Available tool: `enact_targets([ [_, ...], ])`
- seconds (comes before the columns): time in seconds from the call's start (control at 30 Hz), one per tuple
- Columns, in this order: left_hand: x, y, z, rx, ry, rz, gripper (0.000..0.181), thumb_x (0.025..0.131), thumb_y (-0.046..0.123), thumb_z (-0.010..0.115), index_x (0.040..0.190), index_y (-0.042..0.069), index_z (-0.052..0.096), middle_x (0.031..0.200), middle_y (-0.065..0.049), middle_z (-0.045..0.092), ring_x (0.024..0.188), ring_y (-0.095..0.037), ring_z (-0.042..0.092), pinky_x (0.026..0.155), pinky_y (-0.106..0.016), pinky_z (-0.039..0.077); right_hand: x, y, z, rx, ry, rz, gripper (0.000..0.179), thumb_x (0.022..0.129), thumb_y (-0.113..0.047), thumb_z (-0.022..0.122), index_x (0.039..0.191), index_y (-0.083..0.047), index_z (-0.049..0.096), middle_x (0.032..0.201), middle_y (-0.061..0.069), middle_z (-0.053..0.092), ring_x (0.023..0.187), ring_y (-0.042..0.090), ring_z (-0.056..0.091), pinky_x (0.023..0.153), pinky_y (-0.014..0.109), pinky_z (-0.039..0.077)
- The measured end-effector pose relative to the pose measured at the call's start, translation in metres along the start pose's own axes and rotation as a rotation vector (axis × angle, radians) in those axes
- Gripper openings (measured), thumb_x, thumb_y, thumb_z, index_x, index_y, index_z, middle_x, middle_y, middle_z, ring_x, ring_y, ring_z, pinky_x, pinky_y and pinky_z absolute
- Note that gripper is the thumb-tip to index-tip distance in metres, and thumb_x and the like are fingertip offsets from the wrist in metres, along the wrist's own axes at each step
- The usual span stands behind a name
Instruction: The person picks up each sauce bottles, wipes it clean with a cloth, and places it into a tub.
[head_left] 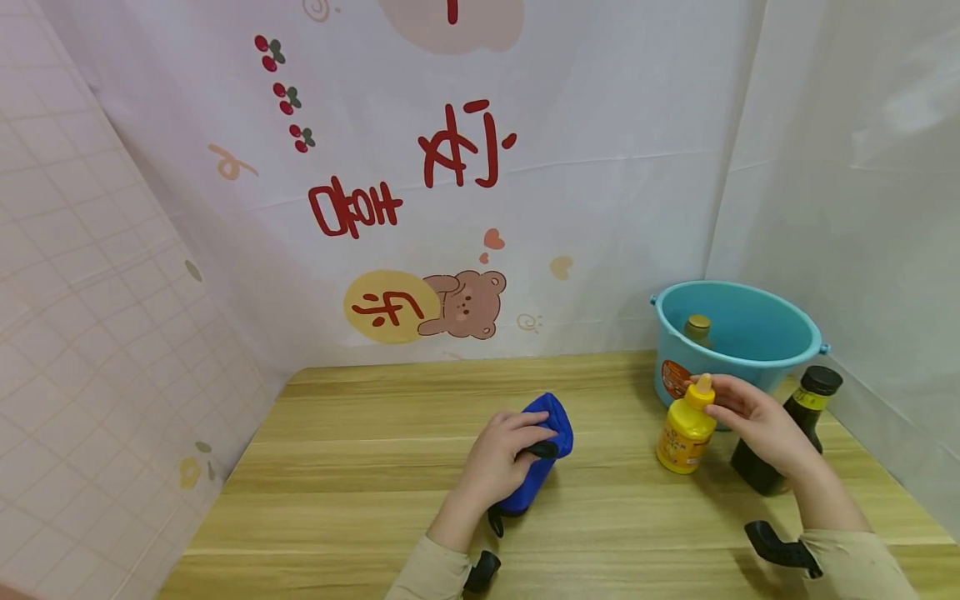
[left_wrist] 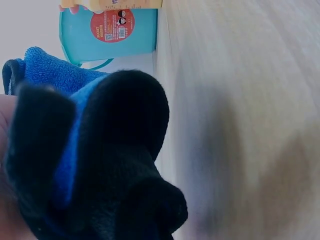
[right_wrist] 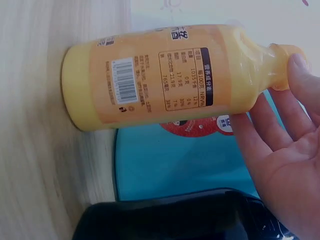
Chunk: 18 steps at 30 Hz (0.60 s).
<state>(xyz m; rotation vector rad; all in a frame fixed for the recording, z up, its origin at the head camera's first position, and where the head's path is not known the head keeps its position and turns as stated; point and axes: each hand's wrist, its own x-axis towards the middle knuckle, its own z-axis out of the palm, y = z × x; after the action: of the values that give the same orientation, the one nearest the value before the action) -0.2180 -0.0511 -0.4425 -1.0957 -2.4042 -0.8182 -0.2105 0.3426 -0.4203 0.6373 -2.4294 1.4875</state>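
Fingers and thumb of the right hand are curled round the neck and nozzle cap of a yellow bottle, which leans slightly, cap toward the hand. It is held just in front of a light blue bucket, over the right part of the tabletop; whether its base touches the wood I cannot tell. Its printed label, with a barcode and a small table of figures, shows in the right wrist view. Farther left, the left hand grips a blue cloth with black trim, fingers bent over its upper part; the left wrist view shows fuzzy blue fabric and dark loops up close. Whether the cloth rests on the wood is also unclear. Beside the right hand, on its outer side, a dark bottle with a black cap and a yellow neck band stands partly hidden behind the wrist. Inside the bucket another bottle shows its gold-coloured cap. A round red sticker marks the bucket's front. Behind the tabletop hangs a pale sheet printed with red characters, cherries, hearts and a brown bear. Both forearms wear beige sleeves.
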Motion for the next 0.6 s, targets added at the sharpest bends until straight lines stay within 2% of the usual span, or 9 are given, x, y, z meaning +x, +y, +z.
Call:
enact_targets([
  [0.13, -0.001, 0.000, 0.000, -0.002, 0.005, 0.004, 0.037, 0.083, 0.000, 0.077, 0.115, 0.018, 0.075, 0.133, -0.001, 0.062, 0.118, -0.025, 0.057, 0.101, -0.038, 0.046, -0.001, 0.000, 0.003, -0.008, 0.015, -0.009, 0.033, 0.097, 0.006, 0.057, 0.130, 0.006, 0.051, 0.119, -0.020, 0.060, 0.104, -0.004, 0.059, 0.080, 0.014, 0.051],
  [0.33, -0.002, -0.001, -0.001, -0.006, 0.025, 0.007, 0.037, 0.083, 0.000, 0.077, 0.115, 0.019, 0.075, 0.133, -0.001, 0.063, 0.117, -0.026, 0.058, 0.098, -0.040, 0.047, 0.000, -0.003, 0.011, 0.033, -0.001, -0.056, 0.033, 0.093, 0.013, 0.058, 0.124, 0.007, 0.051, 0.113, -0.012, 0.062, 0.098, 0.002, 0.063, 0.079, 0.015, 0.052],
  [0.6, 0.000, -0.006, -0.009, -0.038, 0.050, -0.019, 0.039, 0.084, -0.002, 0.075, 0.116, 0.020, 0.074, 0.135, 0.000, 0.061, 0.122, -0.026, 0.056, 0.100, -0.040, 0.047, 0.009, -0.015, 0.038, -0.052, 0.041, -0.117, 0.035, 0.087, 0.012, 0.067, 0.120, 0.004, 0.056, 0.109, -0.005, 0.062, 0.095, 0.002, 0.063, 0.081, 0.014, 0.051],
])
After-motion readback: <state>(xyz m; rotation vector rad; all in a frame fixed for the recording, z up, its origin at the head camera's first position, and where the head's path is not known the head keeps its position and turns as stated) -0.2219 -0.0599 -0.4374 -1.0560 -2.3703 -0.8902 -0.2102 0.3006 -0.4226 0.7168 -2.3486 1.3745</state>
